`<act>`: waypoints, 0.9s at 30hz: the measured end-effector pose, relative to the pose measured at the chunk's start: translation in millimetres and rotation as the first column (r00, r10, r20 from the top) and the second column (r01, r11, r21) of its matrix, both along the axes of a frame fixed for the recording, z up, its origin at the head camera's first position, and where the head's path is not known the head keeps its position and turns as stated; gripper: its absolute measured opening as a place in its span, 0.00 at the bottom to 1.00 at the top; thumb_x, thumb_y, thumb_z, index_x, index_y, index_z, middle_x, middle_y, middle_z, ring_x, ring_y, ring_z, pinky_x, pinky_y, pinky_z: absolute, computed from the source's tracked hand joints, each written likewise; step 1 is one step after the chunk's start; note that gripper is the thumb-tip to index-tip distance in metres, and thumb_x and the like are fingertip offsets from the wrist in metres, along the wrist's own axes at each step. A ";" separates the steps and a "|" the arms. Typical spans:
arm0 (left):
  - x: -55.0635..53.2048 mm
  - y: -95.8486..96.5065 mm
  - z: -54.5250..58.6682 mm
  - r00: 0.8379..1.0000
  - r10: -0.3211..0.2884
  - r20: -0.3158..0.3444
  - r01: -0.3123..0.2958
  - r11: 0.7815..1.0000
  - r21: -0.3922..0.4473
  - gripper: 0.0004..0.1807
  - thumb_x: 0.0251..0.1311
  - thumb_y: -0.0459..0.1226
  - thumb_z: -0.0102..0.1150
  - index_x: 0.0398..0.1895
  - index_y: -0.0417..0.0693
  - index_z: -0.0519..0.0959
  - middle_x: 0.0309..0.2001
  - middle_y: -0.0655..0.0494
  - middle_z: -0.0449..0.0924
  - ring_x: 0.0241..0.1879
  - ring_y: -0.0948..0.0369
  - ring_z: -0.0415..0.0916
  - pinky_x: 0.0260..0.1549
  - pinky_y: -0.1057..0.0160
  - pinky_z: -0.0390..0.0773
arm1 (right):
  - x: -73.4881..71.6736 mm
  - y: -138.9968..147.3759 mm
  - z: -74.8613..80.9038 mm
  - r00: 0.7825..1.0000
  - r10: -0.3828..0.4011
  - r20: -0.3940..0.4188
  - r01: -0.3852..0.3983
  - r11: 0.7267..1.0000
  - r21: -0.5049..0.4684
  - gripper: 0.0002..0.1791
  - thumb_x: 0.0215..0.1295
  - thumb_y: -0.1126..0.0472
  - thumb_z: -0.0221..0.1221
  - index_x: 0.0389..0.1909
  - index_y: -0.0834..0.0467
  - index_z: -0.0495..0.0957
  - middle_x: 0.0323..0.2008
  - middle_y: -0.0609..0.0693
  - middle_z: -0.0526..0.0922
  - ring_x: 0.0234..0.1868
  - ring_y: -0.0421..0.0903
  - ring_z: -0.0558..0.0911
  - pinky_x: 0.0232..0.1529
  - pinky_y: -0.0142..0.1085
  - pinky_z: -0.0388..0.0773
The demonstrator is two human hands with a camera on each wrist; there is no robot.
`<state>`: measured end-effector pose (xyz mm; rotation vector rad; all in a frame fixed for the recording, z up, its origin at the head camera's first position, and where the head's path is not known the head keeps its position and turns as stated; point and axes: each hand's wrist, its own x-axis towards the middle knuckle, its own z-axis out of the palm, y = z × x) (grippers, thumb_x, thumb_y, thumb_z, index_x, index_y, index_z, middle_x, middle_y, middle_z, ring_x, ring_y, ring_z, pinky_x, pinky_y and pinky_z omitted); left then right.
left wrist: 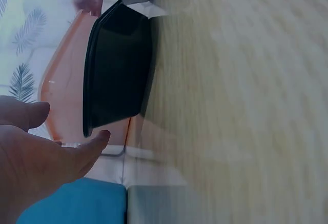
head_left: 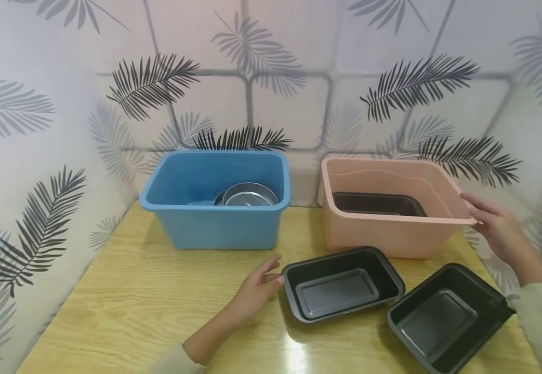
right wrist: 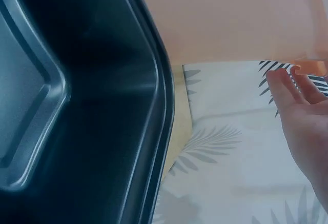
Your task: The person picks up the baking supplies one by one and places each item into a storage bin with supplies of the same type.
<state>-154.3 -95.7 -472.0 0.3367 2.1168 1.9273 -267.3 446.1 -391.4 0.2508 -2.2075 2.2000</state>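
My left hand [head_left: 256, 291], fingers loosely extended, is right at the left end of a dark loaf pan [head_left: 338, 291]. Nothing shows in its grasp; in the left wrist view its fingertips [left wrist: 104, 135] lie close to the pan's rim. My right hand [head_left: 500, 228] touches the right rim of a pink plastic bin [head_left: 392, 228] with extended fingers. The right wrist view has the fingers [right wrist: 279, 83] right at the bin's rim corner. Inside the bin sits another dark pan [head_left: 378, 202]. A second loaf pan [head_left: 439, 322] stands on the table below my right hand.
To the left is a blue plastic bin [head_left: 219, 226] holding round metal pans [head_left: 251, 195]. Both bins stand at the back of a wooden table [head_left: 126, 311], against a leaf-patterned wall [head_left: 289, 67]. The right loaf pan lies near the table's right edge.
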 end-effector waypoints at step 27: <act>-0.1 27.4 -21.8 0.989 -0.092 0.112 0.078 0.990 0.121 0.34 0.76 0.33 0.49 0.81 0.47 0.52 0.76 0.33 0.56 0.73 0.42 0.62 0.68 0.55 0.71 | -0.8 -3.5 -6.8 0.998 -0.015 0.066 0.022 0.995 -0.096 0.31 0.78 0.59 0.52 0.78 0.53 0.57 0.80 0.43 0.51 0.52 0.26 0.81 0.45 0.23 0.82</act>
